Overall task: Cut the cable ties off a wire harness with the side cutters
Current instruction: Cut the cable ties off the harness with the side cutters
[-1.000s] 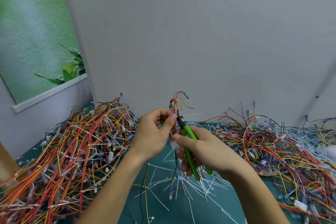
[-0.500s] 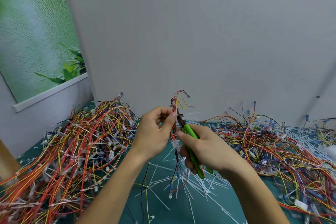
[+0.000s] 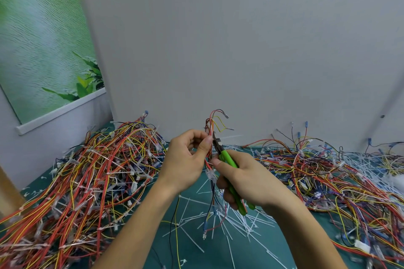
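My left hand [image 3: 187, 161] pinches a thin wire harness [image 3: 211, 125] of red, yellow and black wires, held upright above the table. Its loose ends fan out above my fingers and its lower part hangs down between my hands. My right hand [image 3: 244, 178] grips the green-handled side cutters [image 3: 229, 166]. Their dark jaws point up and left, right against the harness beside my left thumb. Whether a tie sits in the jaws is too small to tell.
A big heap of tied harnesses [image 3: 87, 177] fills the left of the green table mat [image 3: 218, 251]. Another tangle of wires [image 3: 338, 181] lies on the right. Cut white cable ties [image 3: 236, 218] litter the mat under my hands. A grey partition [image 3: 240, 50] stands close behind.
Both hands stay almost in place. The cutters' jaws have crept slightly up the harness, close to my left thumb.
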Demonstrator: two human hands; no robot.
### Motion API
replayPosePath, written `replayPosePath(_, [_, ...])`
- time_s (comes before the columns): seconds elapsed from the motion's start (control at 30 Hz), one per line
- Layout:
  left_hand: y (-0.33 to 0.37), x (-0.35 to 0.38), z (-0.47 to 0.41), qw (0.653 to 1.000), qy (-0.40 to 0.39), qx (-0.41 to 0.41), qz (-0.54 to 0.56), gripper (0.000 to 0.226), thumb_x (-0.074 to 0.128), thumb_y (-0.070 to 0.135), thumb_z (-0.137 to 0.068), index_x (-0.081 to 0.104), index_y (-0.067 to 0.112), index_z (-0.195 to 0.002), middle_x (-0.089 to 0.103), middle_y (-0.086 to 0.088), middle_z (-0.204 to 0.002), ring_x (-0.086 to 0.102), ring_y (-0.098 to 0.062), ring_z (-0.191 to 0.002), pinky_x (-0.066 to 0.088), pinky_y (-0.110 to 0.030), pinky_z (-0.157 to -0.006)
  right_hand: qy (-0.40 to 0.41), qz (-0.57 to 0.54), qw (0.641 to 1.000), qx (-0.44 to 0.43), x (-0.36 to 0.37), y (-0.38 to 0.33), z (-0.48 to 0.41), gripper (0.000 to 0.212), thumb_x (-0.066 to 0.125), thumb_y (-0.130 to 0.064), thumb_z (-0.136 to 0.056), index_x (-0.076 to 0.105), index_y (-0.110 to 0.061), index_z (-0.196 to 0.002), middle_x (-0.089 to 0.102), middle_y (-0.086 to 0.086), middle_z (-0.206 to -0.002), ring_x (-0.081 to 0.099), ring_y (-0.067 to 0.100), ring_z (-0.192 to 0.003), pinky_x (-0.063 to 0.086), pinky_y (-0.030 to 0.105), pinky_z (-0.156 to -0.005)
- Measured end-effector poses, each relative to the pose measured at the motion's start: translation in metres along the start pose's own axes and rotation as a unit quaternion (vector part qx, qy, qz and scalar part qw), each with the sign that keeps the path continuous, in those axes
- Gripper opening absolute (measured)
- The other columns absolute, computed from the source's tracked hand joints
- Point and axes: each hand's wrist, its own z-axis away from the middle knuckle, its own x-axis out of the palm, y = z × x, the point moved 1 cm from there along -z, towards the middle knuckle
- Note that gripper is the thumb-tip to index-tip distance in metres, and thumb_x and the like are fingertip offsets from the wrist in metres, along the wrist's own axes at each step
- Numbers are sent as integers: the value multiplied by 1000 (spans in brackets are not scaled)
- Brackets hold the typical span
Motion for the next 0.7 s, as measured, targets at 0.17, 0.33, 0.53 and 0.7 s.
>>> replayPosePath(0.17, [-2,0,1,1000,-9,7,-12,5,67,41,-91,68,47,-91,72,12,-88,69,-6,-82,54,-17,-73,-6,-13,1000,12,-1,-1,1,25,50,-27,-109,45,-13,-89,52,6,-63,50,25,-48,47,32,-44])
replayPosePath(0.33, [-1,0,1,1000,-5,6,-13,8,68,34,-94,68,39,-89,72,12,-87,69,-7,-82,55,-19,-74,-37,-64,997,37,-2,-4,4,21,50,-28,-109,49,-9,-99,60,7,-66,58,26,-50,54,35,-49])
replayPosePath(0.53, [1,0,3,1000,-9,7,-26,3,67,36,-94,67,34,-93,72,12,-89,68,-8,-85,57,-23,-77,-75,-80,993,50,-4,-9,7,24,57,-31,-105,53,-8,-105,63,13,-81,66,33,-66,60,45,-64])
replayPosePath(0.7, [0,0,3,1000,-6,1,-23,2,67,33,-95,67,32,-93,72,12,-88,68,-7,-83,56,-21,-75,-51,-44,997,28,-2,-5,5,23,53,-30,-107,50,-9,-97,61,7,-72,62,28,-56,57,40,-54])
